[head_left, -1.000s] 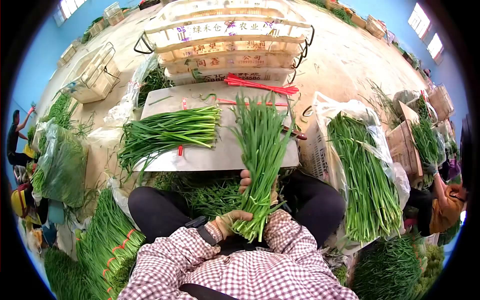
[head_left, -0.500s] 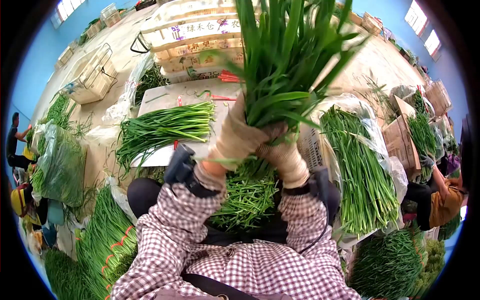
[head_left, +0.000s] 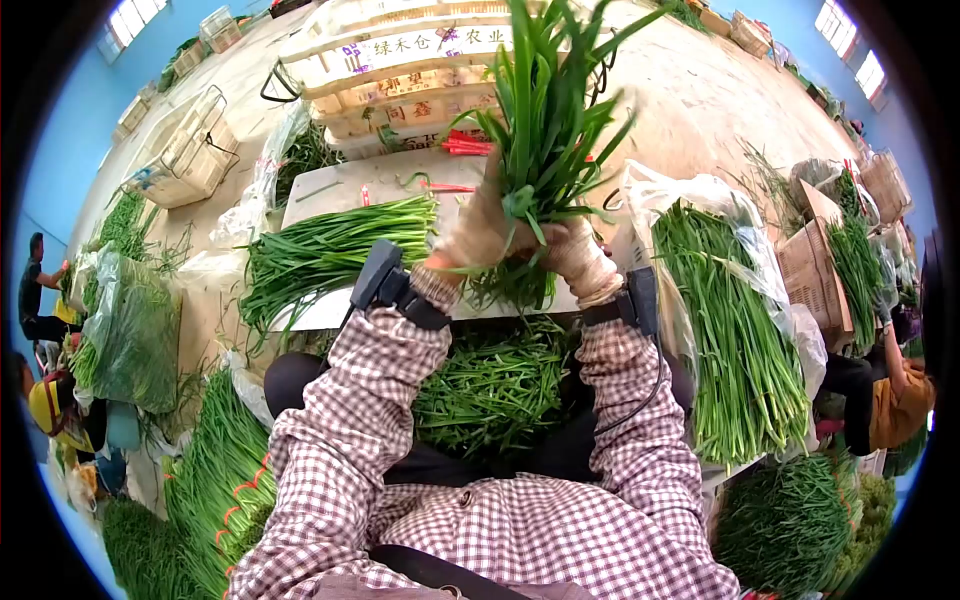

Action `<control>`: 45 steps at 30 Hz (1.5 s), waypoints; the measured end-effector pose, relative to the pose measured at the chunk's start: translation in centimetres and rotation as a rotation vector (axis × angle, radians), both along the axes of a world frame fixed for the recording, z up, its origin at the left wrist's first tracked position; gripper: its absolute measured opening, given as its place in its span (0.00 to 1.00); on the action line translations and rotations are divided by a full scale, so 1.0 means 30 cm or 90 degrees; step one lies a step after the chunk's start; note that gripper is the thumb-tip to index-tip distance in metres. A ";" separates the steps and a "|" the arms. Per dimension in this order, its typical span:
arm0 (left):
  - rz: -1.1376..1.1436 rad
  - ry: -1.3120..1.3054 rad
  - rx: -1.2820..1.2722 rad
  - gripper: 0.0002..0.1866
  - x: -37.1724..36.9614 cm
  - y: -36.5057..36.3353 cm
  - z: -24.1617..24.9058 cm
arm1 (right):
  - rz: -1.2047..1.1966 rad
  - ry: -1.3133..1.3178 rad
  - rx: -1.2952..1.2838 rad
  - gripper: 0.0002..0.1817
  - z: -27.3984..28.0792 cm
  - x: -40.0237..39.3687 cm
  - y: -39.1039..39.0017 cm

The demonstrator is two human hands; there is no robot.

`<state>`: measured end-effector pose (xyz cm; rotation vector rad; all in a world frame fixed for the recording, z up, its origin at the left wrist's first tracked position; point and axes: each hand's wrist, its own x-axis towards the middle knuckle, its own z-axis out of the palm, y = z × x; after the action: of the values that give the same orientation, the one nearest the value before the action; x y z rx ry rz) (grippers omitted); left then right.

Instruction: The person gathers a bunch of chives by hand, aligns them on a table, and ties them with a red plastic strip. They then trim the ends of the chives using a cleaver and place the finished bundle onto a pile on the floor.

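Green bunch (head_left: 540, 110) is up in the air now, folks, held over the near edge of the tabletop (head_left: 345, 195). A second ago it was down by the lap, cut ends toward the person. Now the leafy tops splay up past the hands and some greenery hangs below them. Left hand (head_left: 470, 235) is pressed around it from one side, kinda blurry; right hand (head_left: 578, 258) clasps it from the other. Leaves hide most of the fingers, so I can't tell the exact grip. Compared with half a second ago, both hands sit lower, farther from the camera. My read: the stalks are still being gathered up, not set down yet.

Just left of the left hand, the other bunch (head_left: 340, 245) hasn't really budged on the tabletop. Red strips (head_left: 465, 143) lie just past the hands, with stacked crates (head_left: 400, 55) beyond. Below the hands, the scrap heap (head_left: 490, 390) between the legs shows way more. Off to the right of the right hand, the bagged stalks (head_left: 730, 340) look the same.
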<state>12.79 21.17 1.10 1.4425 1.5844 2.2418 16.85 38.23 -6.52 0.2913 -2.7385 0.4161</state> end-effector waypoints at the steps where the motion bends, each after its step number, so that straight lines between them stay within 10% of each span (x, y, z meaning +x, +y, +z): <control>1: 0.052 -0.036 -0.045 0.40 0.007 0.010 0.030 | -0.019 0.007 0.212 0.13 0.052 -0.001 -0.033; 3: 0.156 -0.109 -0.140 0.31 0.001 0.036 0.082 | -0.087 -0.205 -0.447 0.34 0.297 0.082 -0.137; 8: 0.248 -0.225 0.022 0.10 -0.069 0.082 0.098 | -0.085 0.030 -1.104 0.31 -0.016 0.110 -0.237; 13: 0.350 -0.358 0.118 0.14 -0.074 -0.039 0.259 | -0.122 -0.093 -1.436 0.31 -0.251 0.319 -0.338; 17: 0.318 -0.523 0.087 0.11 -0.174 -0.177 0.402 | -0.158 -0.444 -1.190 0.31 -0.334 0.448 -0.432; 20: 0.271 -0.546 0.147 0.05 -0.145 -0.242 0.548 | 0.023 -0.608 -0.228 0.31 -0.256 0.492 -0.443; 22: 0.329 -0.559 0.134 0.05 -0.152 -0.281 0.595 | 0.050 -0.491 0.032 0.31 -0.109 0.506 -0.408; 27: 0.458 -0.527 0.111 0.09 -0.264 -0.294 0.576 | -0.077 0.368 -0.058 0.42 0.344 0.493 -0.421; 30: 0.550 -0.546 -0.011 0.21 -0.178 -0.251 0.604 | -0.093 0.408 -0.069 0.43 0.408 0.351 -0.511; 33: 0.561 -0.581 -0.069 0.33 -0.215 -0.231 0.566 | -0.146 0.430 -0.223 0.20 0.272 0.170 -0.475; 36: 0.567 -0.576 -0.030 0.31 -0.285 -0.250 0.502 | -0.074 0.345 -0.234 0.07 0.233 0.294 -0.482; 40: 0.544 -0.602 0.047 0.28 -0.374 -0.295 0.463 | 0.086 -0.402 0.125 0.16 -0.109 0.504 -0.476; 41: 0.528 -0.593 0.090 0.24 -0.327 -0.303 0.505 | -0.039 -0.611 -0.029 0.20 -0.157 0.571 -0.485; 45: 0.355 -0.645 0.167 0.08 -0.323 -0.376 0.596 | 0.001 -0.703 0.057 0.28 -0.096 0.644 -0.354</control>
<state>3.10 9.89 18.99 -0.2847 1.3919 2.7728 36.16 27.60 -9.41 0.0780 -3.8369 0.5758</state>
